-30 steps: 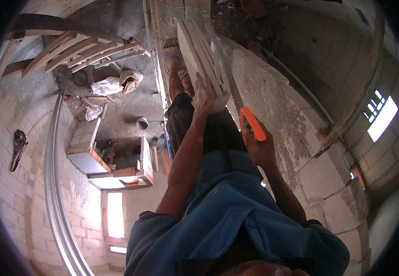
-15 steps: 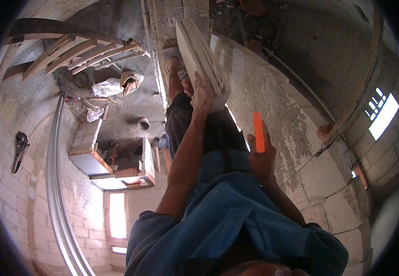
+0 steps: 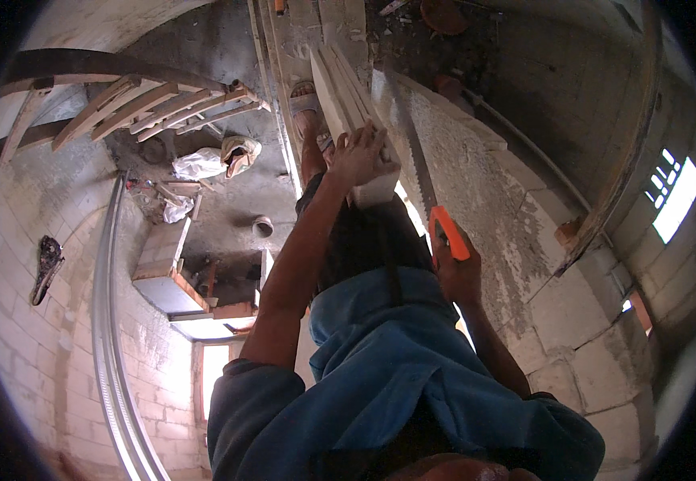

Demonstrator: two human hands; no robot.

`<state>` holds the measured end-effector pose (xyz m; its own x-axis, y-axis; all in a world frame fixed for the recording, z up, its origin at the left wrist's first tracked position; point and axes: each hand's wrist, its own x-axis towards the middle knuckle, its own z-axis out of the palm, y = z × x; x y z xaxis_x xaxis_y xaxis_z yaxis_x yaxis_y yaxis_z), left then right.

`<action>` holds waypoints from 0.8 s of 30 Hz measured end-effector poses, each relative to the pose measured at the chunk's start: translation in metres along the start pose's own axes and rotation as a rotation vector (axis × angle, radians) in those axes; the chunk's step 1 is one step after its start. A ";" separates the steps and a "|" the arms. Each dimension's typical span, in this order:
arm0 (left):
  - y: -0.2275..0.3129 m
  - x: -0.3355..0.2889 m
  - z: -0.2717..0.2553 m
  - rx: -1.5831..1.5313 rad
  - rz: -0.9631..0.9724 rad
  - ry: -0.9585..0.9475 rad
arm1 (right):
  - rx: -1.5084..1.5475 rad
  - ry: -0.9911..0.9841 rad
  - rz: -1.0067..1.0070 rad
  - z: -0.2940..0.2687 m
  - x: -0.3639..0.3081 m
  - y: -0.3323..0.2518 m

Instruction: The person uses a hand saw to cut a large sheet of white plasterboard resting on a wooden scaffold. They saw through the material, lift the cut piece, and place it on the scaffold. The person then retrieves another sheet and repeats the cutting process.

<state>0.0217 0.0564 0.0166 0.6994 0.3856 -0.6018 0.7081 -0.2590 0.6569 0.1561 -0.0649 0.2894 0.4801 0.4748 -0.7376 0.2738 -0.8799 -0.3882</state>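
A long pale block [image 3: 330, 90] with lengthwise grooves reaches away from me above my legs, its blunt end toward my body. My left hand [image 3: 354, 154] grips it near that end, fingers spread and bent over the top. In my right hand [image 3: 460, 271] is a handsaw [image 3: 418, 164], held by its orange handle. The saw's long toothed blade points away from me, to the right of the block and apart from it. The fingers round the handle are partly hidden.
A rough masonry wall top [image 3: 516, 216] runs along my right. To the left lie a wooden ladder-like frame [image 3: 151, 112], a white sack [image 3: 198, 164], an open bag [image 3: 241, 154] and a round pot [image 3: 262, 228] on a lower floor. Long metal rails [image 3: 106, 321] stand farther left.
The saw has turned so that its blade now shows, pointing away beside the block. My left hand has shifted slightly on the block, its fingers now spread more across the top.
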 end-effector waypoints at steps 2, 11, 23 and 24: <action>-0.021 0.023 -0.004 -0.195 -0.008 -0.244 | 0.004 0.013 -0.016 -0.002 0.002 0.000; -0.075 0.091 -0.018 -0.528 0.088 -0.071 | 0.060 0.080 -0.034 -0.005 0.005 0.016; -0.060 0.016 0.090 -0.788 -0.515 0.527 | 0.217 -0.218 0.151 0.006 0.047 -0.042; -0.056 0.011 0.107 -0.809 -0.515 0.521 | 0.209 -0.240 0.163 0.010 0.051 -0.041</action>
<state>-0.0001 -0.0199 -0.0758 0.0755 0.6579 -0.7493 0.4975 0.6264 0.6001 0.1606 -0.0045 0.2623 0.2875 0.3330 -0.8980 0.0217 -0.9397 -0.3414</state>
